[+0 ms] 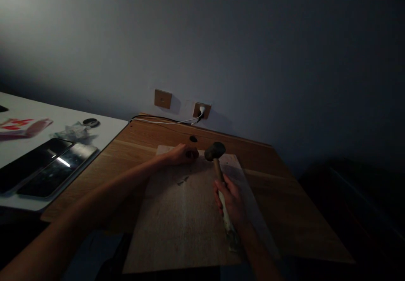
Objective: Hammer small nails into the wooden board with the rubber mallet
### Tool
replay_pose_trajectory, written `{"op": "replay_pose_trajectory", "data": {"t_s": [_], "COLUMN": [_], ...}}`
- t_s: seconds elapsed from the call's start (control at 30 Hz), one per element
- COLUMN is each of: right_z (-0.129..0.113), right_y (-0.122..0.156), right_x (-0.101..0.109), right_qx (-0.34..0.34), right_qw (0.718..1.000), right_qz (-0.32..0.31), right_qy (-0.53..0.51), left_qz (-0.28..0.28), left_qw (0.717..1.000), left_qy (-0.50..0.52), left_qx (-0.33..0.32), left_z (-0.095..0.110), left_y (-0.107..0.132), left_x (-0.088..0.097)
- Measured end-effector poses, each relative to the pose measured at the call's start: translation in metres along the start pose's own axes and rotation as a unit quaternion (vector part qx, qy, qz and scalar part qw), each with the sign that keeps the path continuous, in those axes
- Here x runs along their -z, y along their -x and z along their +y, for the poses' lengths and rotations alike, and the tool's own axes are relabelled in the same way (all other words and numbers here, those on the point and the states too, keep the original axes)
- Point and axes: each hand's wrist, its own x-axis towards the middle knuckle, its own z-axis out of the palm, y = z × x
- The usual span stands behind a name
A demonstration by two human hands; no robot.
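Note:
My right hand (232, 198) is wrapped round the handle of a rubber mallet (215, 149), whose dark head is raised over the far part of a pale wooden board (186, 222). To the left of the mallet head, my left hand (182, 153) rests at the board's far edge with thumb and fingers curled together. What those fingers pinch, if anything, is too dark and small to make out. A few small slim pieces (182, 181) lie on the board nearer to me, their kind unclear.
Beneath the board is a brown wooden table (284, 205) set against the wall. Cables (164, 122) run along its back edge to a wall socket (201, 110). On a white table (63, 108) at left lie two dark flat panels (57, 169), crumpled clear plastic (76, 132) and a red-and-white packet (25, 128).

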Motion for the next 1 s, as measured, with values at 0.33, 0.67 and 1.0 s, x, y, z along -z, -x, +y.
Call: {"op": "replay_pose_trajectory", "data": {"t_s": [0.33,0.67,1.0], "right_z": [0.001,0.001,0.006], "right_y": [-0.011,-0.012,-0.012], "right_x": [-0.012,-0.016,-0.018], "right_qx": [0.019,0.025,0.029], "right_qw": [1.0,0.997,0.997], "right_qz": [0.001,-0.032,-0.023], "right_qy": [0.019,0.067,0.071], "left_qz": [-0.003,0.018,0.02], "left_qw": [1.0,0.999,0.999], "left_qy": [0.026,0.041,0.033], "left_qx": [-0.004,0.004,0.012], "left_z": [-0.001,-0.004,0.001], "left_y": [-0.001,0.0,0.001], "left_x": [-0.002,-0.004,-0.003]}}
